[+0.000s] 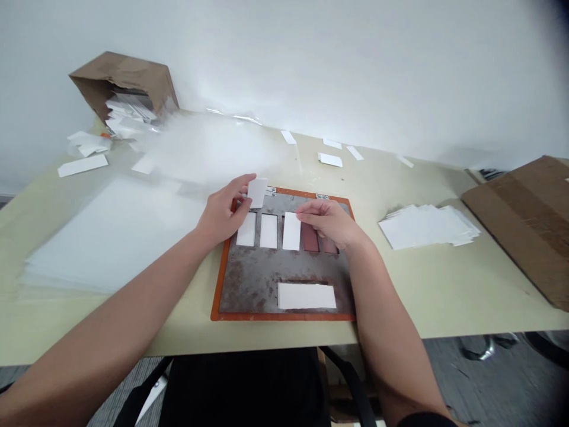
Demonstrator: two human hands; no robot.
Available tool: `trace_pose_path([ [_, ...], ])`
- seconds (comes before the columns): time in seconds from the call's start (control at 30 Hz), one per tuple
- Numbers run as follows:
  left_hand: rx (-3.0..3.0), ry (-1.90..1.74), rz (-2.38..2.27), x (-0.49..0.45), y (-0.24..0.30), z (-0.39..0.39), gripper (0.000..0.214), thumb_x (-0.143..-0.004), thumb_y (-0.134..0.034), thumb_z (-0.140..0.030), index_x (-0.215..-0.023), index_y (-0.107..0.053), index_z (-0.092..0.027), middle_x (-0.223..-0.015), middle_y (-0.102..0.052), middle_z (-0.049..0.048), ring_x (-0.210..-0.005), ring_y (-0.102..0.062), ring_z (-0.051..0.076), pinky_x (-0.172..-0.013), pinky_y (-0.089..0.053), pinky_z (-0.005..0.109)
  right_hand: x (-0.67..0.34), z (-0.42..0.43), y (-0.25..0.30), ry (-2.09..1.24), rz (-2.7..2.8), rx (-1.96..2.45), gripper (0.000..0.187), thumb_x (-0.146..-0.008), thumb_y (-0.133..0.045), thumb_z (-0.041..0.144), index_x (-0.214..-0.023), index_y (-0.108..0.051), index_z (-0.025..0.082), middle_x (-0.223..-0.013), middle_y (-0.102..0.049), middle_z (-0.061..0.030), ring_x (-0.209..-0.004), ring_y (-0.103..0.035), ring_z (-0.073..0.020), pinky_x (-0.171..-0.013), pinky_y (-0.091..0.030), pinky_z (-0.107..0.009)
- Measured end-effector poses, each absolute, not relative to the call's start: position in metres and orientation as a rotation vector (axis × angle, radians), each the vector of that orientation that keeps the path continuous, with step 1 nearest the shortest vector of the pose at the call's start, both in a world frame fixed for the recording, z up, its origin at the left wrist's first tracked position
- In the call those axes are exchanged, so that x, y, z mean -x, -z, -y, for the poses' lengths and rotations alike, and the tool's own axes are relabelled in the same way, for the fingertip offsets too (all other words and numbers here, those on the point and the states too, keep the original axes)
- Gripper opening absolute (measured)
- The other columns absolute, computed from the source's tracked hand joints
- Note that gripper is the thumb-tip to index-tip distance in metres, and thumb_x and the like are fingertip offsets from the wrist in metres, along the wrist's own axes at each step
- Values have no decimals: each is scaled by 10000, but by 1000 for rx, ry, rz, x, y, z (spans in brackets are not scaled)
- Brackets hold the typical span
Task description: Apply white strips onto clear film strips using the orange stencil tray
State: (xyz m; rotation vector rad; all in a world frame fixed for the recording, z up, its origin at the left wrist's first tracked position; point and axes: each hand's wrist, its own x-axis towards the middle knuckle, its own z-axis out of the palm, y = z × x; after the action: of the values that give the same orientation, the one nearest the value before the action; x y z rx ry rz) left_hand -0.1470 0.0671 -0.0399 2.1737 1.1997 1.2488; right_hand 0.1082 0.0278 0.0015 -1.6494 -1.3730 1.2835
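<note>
A grey metal plate (262,270) with an orange frame (217,290) lies on the table before me. It has a row of rectangular slots; white cards fill the two at the left (269,231). Above the plate's upper left corner, my left hand (224,210) is closed on white cards (257,193). My right hand (328,222) pinches one white card (291,231) by its upper right corner, over the third slot. Reddish-brown slots (310,237) show to its right, partly under that hand. A white card stack (306,296) rests on the plate's lower part.
Translucent sheets (102,237) are piled at the left. An open cardboard box (151,83) with white pieces stands at the back left. White cards (427,226) lie in a stack at the right, beside another cardboard box (528,225). Loose cards (330,159) lie near the wall.
</note>
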Motion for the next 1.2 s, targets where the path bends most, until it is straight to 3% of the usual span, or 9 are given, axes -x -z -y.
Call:
trace_pose_path([
  [0.33, -2160, -1246, -1209, 146, 38, -66, 450, -873, -546, -238, -1323, -552, -254, -967, -689, 24, -761, -667, 130, -754, -556, 271, -108, -26, -2, -1252, 1414, 1634, 244, -688, -735, 404, -824, -711, 203, -722, -645, 0, -613, -492, -105, -533, -339, -251],
  [0.67, -2152, -1241, -1197, 147, 38, -67, 454, -875, -550, -251, -1328, -550, -238, -979, -694, 32, -768, -671, 134, -745, -557, 269, -107, -28, -2, -1046, 1623, 1651, 167, -747, -693, 357, -806, -738, 207, -899, -733, -39, -823, -618, -180, -791, -463, -345],
  [1.2, -2157, -1239, -1191, 146, 39, -67, 459, -876, -545, -251, -1336, -537, -254, -987, -698, 28, -784, -675, 143, -757, -561, 285, -109, -29, 6, -897, 1760, 1699, 143, -793, -662, 334, -852, -750, 238, -939, -733, -18, -817, -614, -175, -774, -457, -340],
])
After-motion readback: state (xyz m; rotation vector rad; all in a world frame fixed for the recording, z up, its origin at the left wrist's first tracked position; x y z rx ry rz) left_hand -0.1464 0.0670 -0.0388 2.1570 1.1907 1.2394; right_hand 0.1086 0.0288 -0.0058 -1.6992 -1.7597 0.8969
